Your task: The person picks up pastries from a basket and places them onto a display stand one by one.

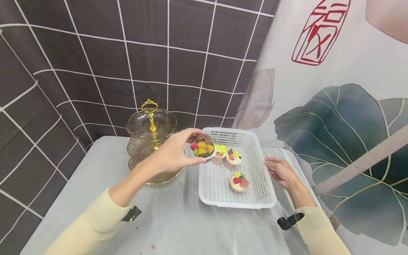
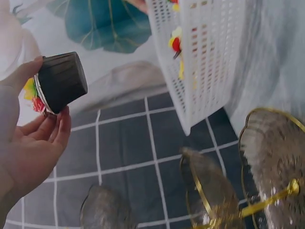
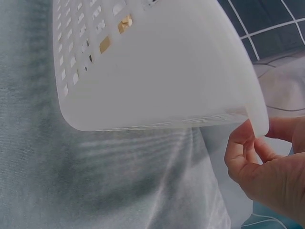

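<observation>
In the head view, the left hand (image 1: 173, 150) pinches a dark-cupped, chocolate-topped cupcake with red, green and orange fruit pieces (image 1: 204, 148), raised near the left rim of a white rectangular perforated plastic basket (image 1: 236, 204). Inside stand a yellow-topped cupcake (image 1: 220, 149) and a white-creamed fruit cupcake (image 1: 233, 157) side by side, with a round pale-cased fruit tart (image 1: 239, 183) nearer the front. The right hand (image 1: 280, 171) is at the basket's right side. A gold-handled, tiered smoky-glass stand (image 1: 151, 129) is left of the basket on the grey cloth-covered desk (image 1: 178, 226).

The left wrist view shows the held cupcake tilted sideways between thumb and fingers, its black pleated cup (image 2: 62, 81) clear of the basket.

In the right wrist view, the right hand's thumb and fingers grip the basket's rim.
</observation>
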`<control>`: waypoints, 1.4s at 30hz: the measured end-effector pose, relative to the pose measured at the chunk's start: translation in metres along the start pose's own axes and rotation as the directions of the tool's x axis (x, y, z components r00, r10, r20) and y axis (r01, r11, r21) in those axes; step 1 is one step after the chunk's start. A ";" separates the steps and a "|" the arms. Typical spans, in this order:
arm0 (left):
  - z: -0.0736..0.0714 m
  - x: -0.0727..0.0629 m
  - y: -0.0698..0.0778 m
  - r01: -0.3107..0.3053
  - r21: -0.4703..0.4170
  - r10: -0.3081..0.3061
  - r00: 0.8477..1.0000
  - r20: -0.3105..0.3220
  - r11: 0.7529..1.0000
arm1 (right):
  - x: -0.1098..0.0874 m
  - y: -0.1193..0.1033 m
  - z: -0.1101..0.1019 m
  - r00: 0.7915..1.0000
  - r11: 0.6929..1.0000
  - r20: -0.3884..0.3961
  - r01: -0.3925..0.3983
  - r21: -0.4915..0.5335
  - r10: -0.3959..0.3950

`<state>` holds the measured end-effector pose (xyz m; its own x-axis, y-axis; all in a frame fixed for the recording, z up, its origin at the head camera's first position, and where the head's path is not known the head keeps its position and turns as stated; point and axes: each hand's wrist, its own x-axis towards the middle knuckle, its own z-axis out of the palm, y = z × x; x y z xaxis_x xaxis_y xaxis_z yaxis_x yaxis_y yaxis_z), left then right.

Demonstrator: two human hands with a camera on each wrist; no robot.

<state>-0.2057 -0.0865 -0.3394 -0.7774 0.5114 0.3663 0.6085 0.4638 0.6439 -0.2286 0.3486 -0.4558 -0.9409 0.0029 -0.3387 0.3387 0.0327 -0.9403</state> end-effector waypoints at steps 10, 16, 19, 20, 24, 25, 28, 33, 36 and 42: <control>-0.046 -0.028 -0.004 0.102 0.105 -0.082 0.980 -0.184 0.989 | 0.000 0.001 -0.002 1.000 1.000 -0.013 -0.006 -0.023 0.006; -0.076 -0.042 -0.009 0.152 0.129 -0.111 0.952 -0.284 0.980 | 0.001 -0.001 0.001 1.000 0.999 -0.007 0.004 -0.033 -0.004; -0.087 -0.049 -0.011 0.190 0.127 -0.141 0.938 -0.317 0.974 | 0.001 -0.001 0.001 1.000 0.999 -0.005 0.005 -0.034 -0.005; -0.090 -0.051 -0.012 0.202 0.125 -0.152 0.933 -0.326 0.971 | 0.002 -0.001 0.001 1.000 0.999 -0.006 0.003 -0.033 -0.003; -0.099 -0.056 -0.016 0.240 0.128 -0.183 0.919 -0.350 0.962 | 0.003 -0.001 0.001 1.000 0.999 -0.004 -0.002 -0.036 0.002; -0.101 -0.057 -0.017 0.250 0.133 -0.190 0.916 -0.353 0.959 | 0.003 -0.001 0.001 1.000 0.999 -0.011 -0.007 -0.039 0.006; -0.105 -0.058 -0.023 0.274 0.135 -0.211 0.910 -0.356 0.952 | 0.004 -0.001 0.001 1.000 0.999 -0.010 -0.011 -0.038 0.011; -0.108 -0.058 -0.032 0.310 0.132 -0.247 0.901 -0.356 0.942 | 0.003 -0.001 0.001 1.000 0.999 -0.013 -0.013 -0.031 0.012; -0.108 -0.058 -0.037 0.331 0.141 -0.263 0.896 -0.358 0.933 | 0.002 -0.001 0.001 1.000 1.000 -0.011 -0.013 -0.028 0.013; -0.108 -0.054 -0.043 0.367 0.142 -0.294 0.881 -0.371 0.919 | 0.001 0.000 0.001 1.000 0.999 -0.008 -0.017 -0.027 0.017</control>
<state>-0.2069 -0.2126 -0.3146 -0.9227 0.0456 0.3828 0.2970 0.7170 0.6306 -0.2297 0.3476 -0.4559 -0.9351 0.0110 -0.3542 0.3542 0.0599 -0.9333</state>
